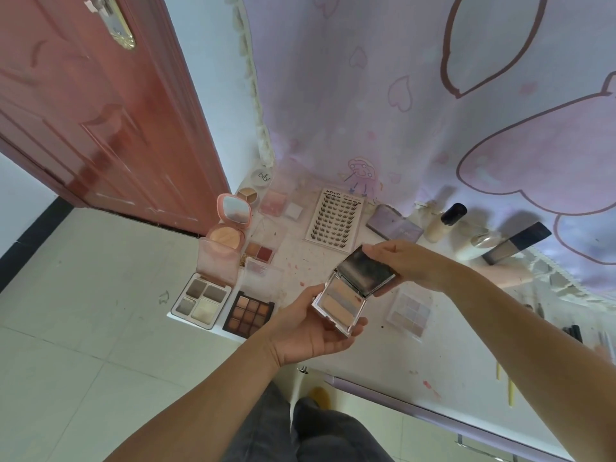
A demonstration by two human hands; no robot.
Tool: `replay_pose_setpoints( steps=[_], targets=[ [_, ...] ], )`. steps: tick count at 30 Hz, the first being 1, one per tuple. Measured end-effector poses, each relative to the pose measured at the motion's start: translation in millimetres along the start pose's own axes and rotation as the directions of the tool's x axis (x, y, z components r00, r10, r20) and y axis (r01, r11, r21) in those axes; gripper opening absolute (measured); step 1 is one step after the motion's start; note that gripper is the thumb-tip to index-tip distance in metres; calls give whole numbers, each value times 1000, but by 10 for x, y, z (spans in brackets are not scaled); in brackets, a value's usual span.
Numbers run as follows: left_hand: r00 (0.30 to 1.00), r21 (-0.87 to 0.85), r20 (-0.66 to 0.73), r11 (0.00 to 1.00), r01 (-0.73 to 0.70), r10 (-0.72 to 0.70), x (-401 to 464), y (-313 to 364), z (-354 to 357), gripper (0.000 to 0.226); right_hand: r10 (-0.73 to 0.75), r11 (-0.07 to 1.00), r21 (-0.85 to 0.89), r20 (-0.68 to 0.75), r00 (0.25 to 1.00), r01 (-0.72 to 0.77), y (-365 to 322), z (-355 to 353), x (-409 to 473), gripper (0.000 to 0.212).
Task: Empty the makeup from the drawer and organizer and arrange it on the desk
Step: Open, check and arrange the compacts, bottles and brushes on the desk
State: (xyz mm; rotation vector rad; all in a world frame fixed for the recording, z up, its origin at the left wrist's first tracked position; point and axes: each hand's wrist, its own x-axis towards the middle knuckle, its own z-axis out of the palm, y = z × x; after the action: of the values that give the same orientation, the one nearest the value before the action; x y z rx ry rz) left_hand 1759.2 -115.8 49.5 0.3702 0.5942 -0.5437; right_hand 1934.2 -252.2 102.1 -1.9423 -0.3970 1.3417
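Both forearms bare, no sleeves in frame, entering from the lower left and the right edge. No rings, watch or bracelets visible on left hand (310,331) or right hand (405,261). Dark grey trousers (320,431), denim-like with creased fabric, at bottom centre of the frame; orange-yellow footwear tip (319,395) just above them, details too blurred to tell.

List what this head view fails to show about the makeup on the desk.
- Drawer and organizer: neither identifiable.
- Tools at the right edge: cut off by the frame, kind unclear.
- Compact underside: covered by the left hand.
- Lavender box label: too small to read.
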Motion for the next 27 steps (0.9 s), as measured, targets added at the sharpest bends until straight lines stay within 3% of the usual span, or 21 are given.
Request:
replay_pose_setpoints(
  steps=[4,8,10,16,19,24,27],
  targets=[
    [982,-135,-172,986,-98,74,84,-69,-83,52,26,995,-89,-71,997,-33,22,33,263,36],
    [889,-301,-430,903,-306,158,210,-93,-131,34,-37,975,-222,-117,992,10,-126,86,499,34],
    [857,-324,-490,878,-352,162,224,-67,-123,26,-64,955,-294,-116,991,27,-252,133,619,38],
    [791,-312,-569,830,-463,227,205,65,-2,9,-91,916,-398,-70,993,56,-516,264,940,43],
    [755,-260,-606,834,-487,252,216,133,99,18,-103,895,-440,-56,993,68,-558,293,1051,35],
    [753,-248,-622,859,-448,213,253,187,147,25,-154,815,-573,-69,986,87,-577,313,1153,43],
    [773,-224,-598,882,-415,211,238,166,131,7,-189,771,-631,-94,977,88,-575,276,1092,39]
  ],
)
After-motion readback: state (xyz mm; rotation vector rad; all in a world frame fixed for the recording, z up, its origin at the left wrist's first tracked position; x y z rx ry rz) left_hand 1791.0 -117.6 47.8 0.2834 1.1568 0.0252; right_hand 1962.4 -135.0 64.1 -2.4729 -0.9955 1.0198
